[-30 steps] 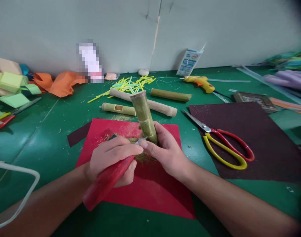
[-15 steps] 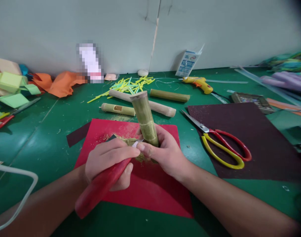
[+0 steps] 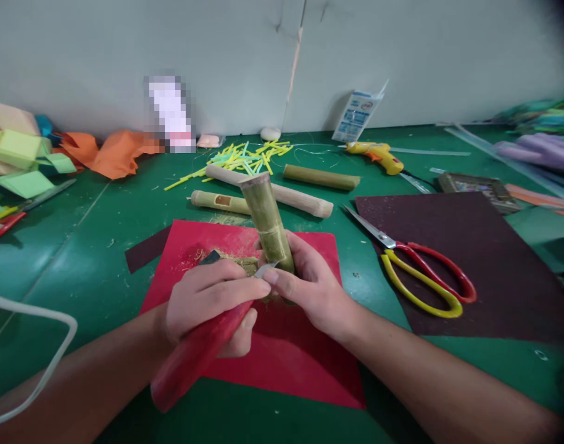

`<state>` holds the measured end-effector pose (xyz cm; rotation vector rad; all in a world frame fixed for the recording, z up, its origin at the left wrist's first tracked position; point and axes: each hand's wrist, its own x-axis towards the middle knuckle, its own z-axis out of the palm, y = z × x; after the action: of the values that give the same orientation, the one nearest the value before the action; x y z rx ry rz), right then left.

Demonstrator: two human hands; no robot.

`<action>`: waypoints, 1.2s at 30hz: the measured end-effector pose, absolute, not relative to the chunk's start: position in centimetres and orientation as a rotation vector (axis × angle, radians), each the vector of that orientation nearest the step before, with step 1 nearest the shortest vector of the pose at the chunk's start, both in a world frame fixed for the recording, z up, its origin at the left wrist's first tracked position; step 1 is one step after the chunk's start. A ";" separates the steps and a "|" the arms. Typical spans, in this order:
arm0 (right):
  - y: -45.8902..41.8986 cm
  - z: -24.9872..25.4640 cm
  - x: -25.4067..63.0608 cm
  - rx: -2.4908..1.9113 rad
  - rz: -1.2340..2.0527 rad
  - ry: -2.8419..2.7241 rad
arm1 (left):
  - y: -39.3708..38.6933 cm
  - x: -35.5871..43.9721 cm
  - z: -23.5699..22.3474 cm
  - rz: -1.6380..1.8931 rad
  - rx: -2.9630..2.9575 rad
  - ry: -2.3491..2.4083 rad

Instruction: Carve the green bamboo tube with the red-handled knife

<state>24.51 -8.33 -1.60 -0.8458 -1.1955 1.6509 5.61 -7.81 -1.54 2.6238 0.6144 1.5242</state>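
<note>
My left hand (image 3: 212,302) is closed around the red handle of a carving knife (image 3: 199,357). Its short pale blade meets the lower part of a green bamboo tube (image 3: 266,213), close to my right thumb. Tilted slightly left, that tube is gripped by my right hand (image 3: 310,274), whose fingers wrap behind it. Both hands are over a red sheet (image 3: 300,364) strewn with fine shavings. Under the hands lies a dark block with greenish debris, mostly hidden.
Large scissors (image 3: 421,268) lie on a dark sheet (image 3: 495,271) at right. Behind the hands are a notched bamboo piece (image 3: 219,201), a pale stick (image 3: 300,200), another bamboo tube (image 3: 321,177), yellow-green strips (image 3: 245,157) and a yellow glue gun (image 3: 377,157). Folded papers (image 3: 20,151) sit at left.
The left hand and knife have shifted slightly right, and the blade shows more beside the bamboo tube. The tube stays in the right hand. The whole view has moved a little.
</note>
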 end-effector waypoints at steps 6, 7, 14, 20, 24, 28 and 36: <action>-8.3 -1.7 24.5 -0.852 1.649 -1.192 | -7.9 5.8 -1.3 1.500 2.627 0.647; -8.3 -1.7 24.5 -0.852 1.666 -1.184 | -7.9 5.8 -1.2 1.519 2.611 0.651; -8.3 -1.0 24.3 -0.789 1.778 -1.133 | -7.9 5.3 0.3 1.402 2.697 0.566; -8.3 -1.0 24.2 -0.845 1.707 -1.144 | -7.9 5.2 0.1 1.410 2.689 0.554; -8.2 -1.2 24.4 -0.850 1.720 -1.122 | -7.9 5.4 -0.3 1.448 2.721 0.550; -8.3 -1.4 24.5 -0.834 1.736 -1.128 | -7.9 5.7 -0.4 1.483 2.745 0.598; -8.4 -1.7 24.5 -0.774 1.726 -1.163 | -7.9 5.8 -0.3 1.504 2.763 0.619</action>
<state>24.46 -8.38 -1.72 -0.7739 -1.1625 1.7255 5.82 -7.95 -0.35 2.7632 0.6191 1.5044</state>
